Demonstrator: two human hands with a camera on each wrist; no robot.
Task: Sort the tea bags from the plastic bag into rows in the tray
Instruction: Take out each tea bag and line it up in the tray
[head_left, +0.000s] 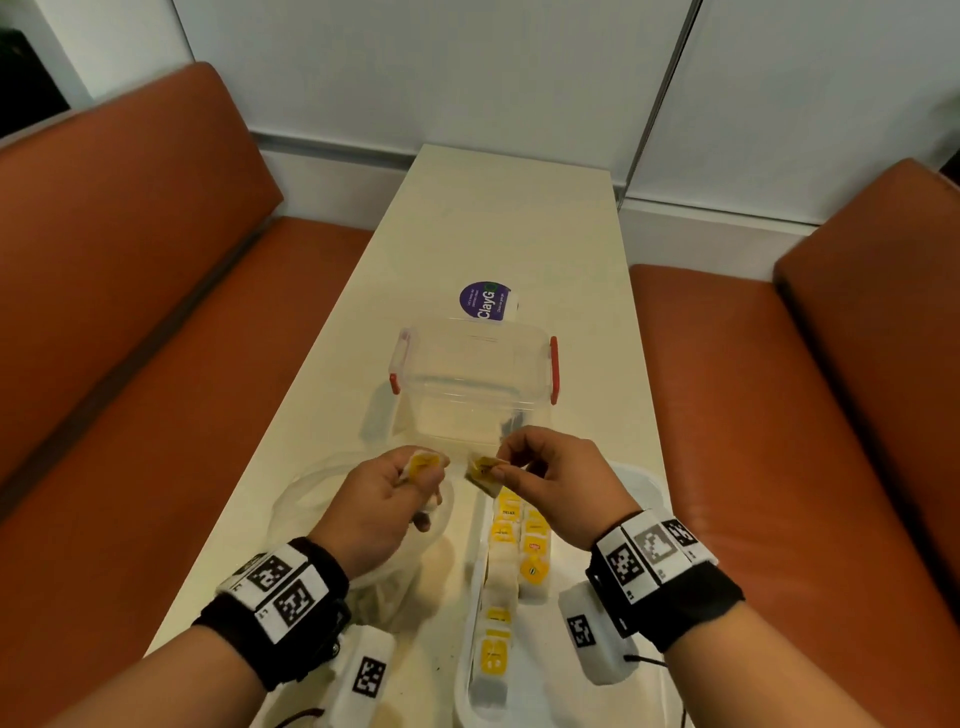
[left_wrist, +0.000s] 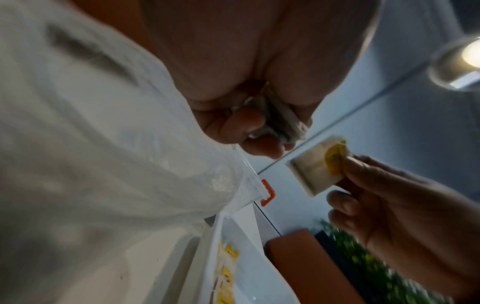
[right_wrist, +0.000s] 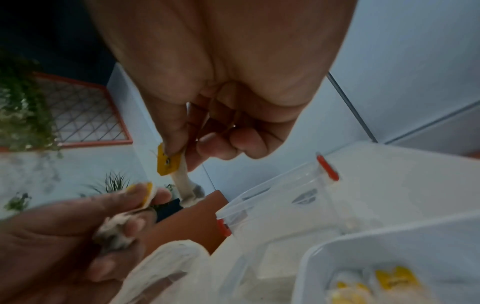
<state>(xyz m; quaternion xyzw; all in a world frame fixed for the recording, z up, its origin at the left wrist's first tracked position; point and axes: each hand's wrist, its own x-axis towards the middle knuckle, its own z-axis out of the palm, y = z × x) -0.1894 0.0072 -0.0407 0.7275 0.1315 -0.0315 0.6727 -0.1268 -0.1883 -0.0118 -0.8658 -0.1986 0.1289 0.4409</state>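
My left hand (head_left: 387, 491) grips a small bunch of white tea bags with yellow tags (head_left: 423, 462), above the clear plastic bag (head_left: 332, 499) on the table. The same bunch (left_wrist: 283, 121) shows between its curled fingers in the left wrist view. My right hand (head_left: 540, 475) pinches one tea bag (head_left: 483, 473) by its yellow tag (right_wrist: 168, 162), thumb against forefinger, and the bag hangs below. It is held over the far end of the white tray (head_left: 649, 480). In the tray lie two rows of yellow-tagged tea bags (head_left: 517, 540).
A clear lidded box with red clips (head_left: 472, 379) stands just beyond both hands. A purple round sticker (head_left: 485, 301) lies behind it. The narrow cream table (head_left: 519, 208) runs between two orange benches (head_left: 130, 312).
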